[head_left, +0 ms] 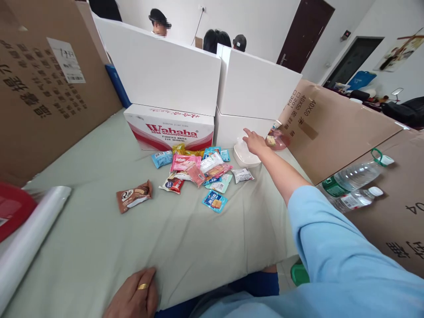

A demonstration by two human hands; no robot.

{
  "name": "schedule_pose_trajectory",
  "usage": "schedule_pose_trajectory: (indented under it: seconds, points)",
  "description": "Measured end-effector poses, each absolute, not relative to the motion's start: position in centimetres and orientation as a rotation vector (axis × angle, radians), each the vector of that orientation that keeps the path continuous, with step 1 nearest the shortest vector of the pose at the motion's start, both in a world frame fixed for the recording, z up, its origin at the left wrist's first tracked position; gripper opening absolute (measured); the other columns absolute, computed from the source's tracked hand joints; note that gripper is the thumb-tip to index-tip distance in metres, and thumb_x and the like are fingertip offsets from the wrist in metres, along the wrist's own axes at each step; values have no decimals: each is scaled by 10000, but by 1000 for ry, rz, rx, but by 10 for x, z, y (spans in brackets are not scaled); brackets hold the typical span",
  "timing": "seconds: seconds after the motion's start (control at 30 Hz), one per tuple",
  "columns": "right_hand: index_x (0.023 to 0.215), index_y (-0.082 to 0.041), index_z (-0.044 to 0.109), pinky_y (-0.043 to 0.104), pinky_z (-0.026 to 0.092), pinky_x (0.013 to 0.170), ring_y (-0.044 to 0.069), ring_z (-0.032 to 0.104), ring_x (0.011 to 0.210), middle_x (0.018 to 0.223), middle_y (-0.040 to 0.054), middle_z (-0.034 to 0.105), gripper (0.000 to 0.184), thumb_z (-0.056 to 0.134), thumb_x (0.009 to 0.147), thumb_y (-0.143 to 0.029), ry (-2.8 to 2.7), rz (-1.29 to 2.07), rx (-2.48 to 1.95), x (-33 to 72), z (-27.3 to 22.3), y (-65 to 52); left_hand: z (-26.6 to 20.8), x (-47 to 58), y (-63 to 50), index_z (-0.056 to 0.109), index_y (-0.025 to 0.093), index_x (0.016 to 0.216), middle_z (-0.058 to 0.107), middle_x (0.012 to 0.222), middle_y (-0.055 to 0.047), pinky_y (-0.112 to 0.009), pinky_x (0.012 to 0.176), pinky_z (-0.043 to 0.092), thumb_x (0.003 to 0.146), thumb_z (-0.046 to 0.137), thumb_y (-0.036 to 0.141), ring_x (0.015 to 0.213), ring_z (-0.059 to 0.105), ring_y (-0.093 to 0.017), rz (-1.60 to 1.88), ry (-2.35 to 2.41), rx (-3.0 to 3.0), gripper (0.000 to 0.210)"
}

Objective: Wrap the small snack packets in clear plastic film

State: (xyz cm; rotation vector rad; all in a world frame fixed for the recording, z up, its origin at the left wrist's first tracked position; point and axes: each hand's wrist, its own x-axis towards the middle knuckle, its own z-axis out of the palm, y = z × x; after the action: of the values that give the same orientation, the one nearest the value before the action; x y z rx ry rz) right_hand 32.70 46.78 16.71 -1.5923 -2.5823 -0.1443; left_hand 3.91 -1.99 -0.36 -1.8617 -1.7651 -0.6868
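My right hand (255, 142) reaches out over a white plastic container (247, 158) at the back of the table. Its fingers are apart and point left; whether they touch the container's rim I cannot tell. Left of the container lies a pile of packaged snacks, among them a pink packet (185, 163), a white packet (211, 162) and a blue packet (215, 201) in front. A small white-and-grey packet (243, 175) sits just before the container. Apart to the left is a brown snack packet (134, 196). My left hand (132, 295), wearing a ring, rests curled at the table's near edge.
A Wahaha carton (170, 128) and white boards (162, 66) stand behind the snacks. Brown cardboard (49, 110) walls the left side. Two water bottles (353, 179) are at the right. A plastic roll (36, 243) and a red object (15, 207) lie left. People sit beyond.
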Motion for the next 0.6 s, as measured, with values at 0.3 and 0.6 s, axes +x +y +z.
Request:
schedule_pose_trajectory:
  seconds: [0.3, 0.6]
  points:
    - [915, -222, 595, 347, 526, 773, 231, 623, 909, 1006, 85, 686, 97, 612, 902, -317, -1820, 250, -1274, 366, 208, 441, -3, 38, -22, 678, 185, 1056, 725, 953, -28, -300, 744, 505, 1036, 510, 165, 782, 697, -174, -983, -1887, -1893, 170]
    - [805, -233, 571, 206, 169, 419, 50, 251, 426, 554, -98, 462, 409, 876, 653, -459, -1355, 1712, -1182, 320, 103, 237, 36, 94, 30, 693, 222, 1085, 721, 1026, -71, -327, 752, 541, 968, 617, 558, 884, 684, -213, -2209, -2658, -1665, 364]
